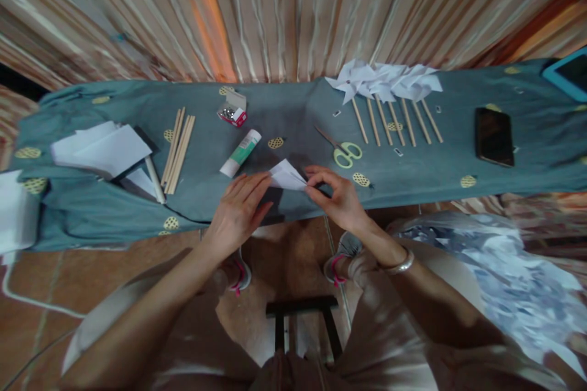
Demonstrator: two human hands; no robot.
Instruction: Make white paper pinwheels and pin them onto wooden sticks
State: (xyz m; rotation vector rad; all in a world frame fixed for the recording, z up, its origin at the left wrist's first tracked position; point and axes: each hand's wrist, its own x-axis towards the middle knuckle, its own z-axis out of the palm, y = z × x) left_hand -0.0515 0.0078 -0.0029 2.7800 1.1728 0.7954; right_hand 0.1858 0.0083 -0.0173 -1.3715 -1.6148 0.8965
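Observation:
Between my hands is a small folded piece of white paper (287, 175), just above the front edge of the cloth-covered table. My left hand (241, 204) grips its left corner, with the fingertips pressed together over the paper. On the other side, my right hand (334, 194) pinches the right corner between thumb and fingers. A glue stick (241, 153) with a green label lies beyond my left hand. Scissors (342, 149) with pale green handles rest beyond my right hand, their blades pointing away to the left.
Several paper pinwheels on sticks (389, 84) lie at the back right. A small open box (233, 109) holds shiny metal bits. Wooden sticks (178, 149) and white paper sheets (101, 149) are at left, a phone (494, 136) at right. A plastic bag of paper scraps (513, 275) stands below.

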